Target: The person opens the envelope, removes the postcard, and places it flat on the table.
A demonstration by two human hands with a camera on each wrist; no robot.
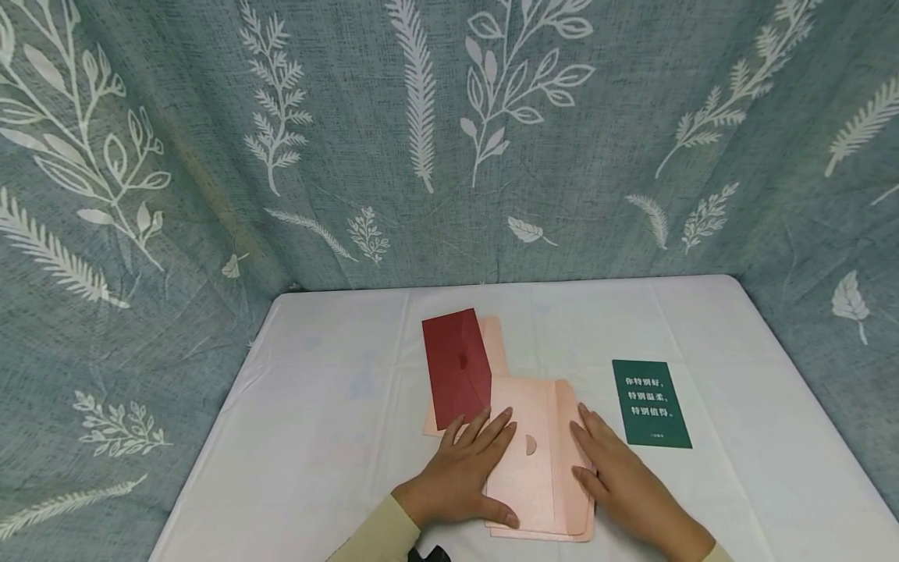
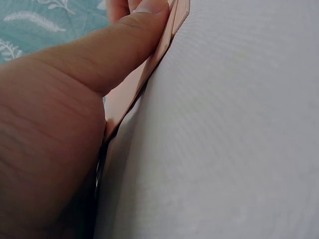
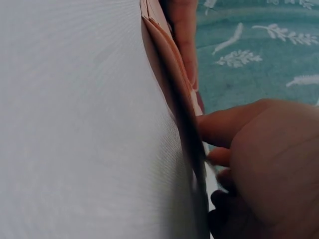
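Note:
A pale pink envelope (image 1: 521,484) lies near the front of the table, its flap fold along the right side and a half-round cut near its middle. Under it, the edge of another pink envelope (image 1: 541,537) sticks out. My left hand (image 1: 456,480) rests flat with spread fingers on its left part, thumb near the lower edge. With fairly straight fingers, my right hand (image 1: 625,480) touches the flap's right edge. In the right wrist view, the pink envelopes (image 3: 169,59) show layered edges beside the right thumb.
Behind the left fingertips lies a dark red envelope (image 1: 449,359) on top of another pink envelope (image 1: 495,351). A green card (image 1: 649,429) with white writing is to the right. White cloth (image 1: 337,437) covers the table, and a patterned curtain (image 1: 449,226) hangs behind it.

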